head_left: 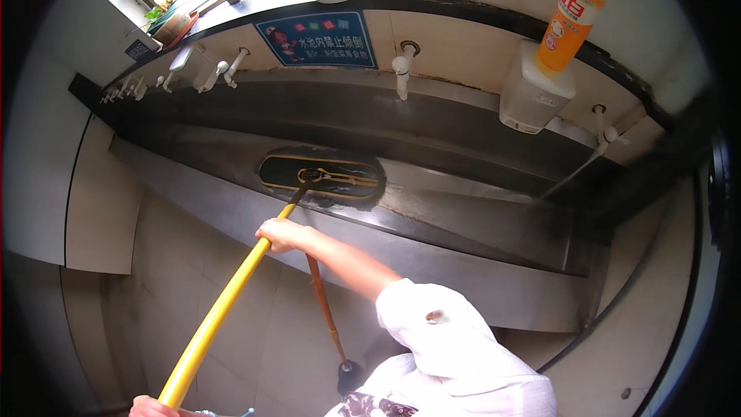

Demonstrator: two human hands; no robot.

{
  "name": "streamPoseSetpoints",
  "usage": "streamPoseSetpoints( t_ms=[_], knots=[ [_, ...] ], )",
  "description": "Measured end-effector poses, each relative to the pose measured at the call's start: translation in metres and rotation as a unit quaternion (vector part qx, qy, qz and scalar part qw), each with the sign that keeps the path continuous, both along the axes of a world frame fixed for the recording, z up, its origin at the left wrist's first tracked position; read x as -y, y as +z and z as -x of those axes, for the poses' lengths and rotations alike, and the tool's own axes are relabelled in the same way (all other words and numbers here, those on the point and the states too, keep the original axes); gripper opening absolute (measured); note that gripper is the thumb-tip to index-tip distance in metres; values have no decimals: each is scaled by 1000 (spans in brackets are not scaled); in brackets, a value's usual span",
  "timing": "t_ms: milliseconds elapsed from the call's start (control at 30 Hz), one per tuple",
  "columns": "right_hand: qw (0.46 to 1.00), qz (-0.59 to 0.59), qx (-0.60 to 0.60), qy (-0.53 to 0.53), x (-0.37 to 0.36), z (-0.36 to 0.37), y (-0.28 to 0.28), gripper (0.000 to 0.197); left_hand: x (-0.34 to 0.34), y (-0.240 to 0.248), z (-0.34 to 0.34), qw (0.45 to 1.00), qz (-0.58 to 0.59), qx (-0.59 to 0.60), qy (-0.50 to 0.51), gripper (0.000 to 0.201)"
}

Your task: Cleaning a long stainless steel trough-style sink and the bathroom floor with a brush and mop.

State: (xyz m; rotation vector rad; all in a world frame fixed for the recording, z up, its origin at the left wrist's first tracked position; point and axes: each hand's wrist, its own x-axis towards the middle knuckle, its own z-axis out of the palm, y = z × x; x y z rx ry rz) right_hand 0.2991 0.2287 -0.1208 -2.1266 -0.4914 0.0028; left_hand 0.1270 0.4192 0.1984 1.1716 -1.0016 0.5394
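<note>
In the head view, the right hand is closing its fingers around a yellow pole, just outside the front edge of a steel trough. The left hand, partly cut off by the picture's lower edge, is gripping the pole's near end. At its far end, a dark flat mop head is lying inside the trough, near the front edge. An orange bottle is standing on a white dispenser above the trough's back edge, toward the right corner.
</note>
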Motion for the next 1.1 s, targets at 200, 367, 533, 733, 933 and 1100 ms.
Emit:
streamPoseSetpoints(
  t_ms=[200, 367, 533, 733, 933, 1100],
  knots=[
    [999, 32, 20, 35, 17, 51, 9, 15, -28, 12, 9, 998, 37, -40, -28, 28],
    [1000, 19, 16, 6, 60, 124, 2, 16, -65, 16, 16, 992, 25, -96, -72, 42],
    [996, 53, -18, -74, 117, 220, -14, 14, -2, 4, 19, 975, 95, -109, -170, 35],
    [969, 71, -96, -217, 190, 330, -16, 12, 81, -35, 25, 935, 166, -153, -272, 29],
    [937, 58, -83, -335, 216, 390, -8, 13, 123, -59, 41, 913, 167, -164, -336, 33],
    [957, 27, 40, -287, 192, 389, 33, 19, 98, -52, 56, 899, 134, -163, -383, 34]
  ],
)
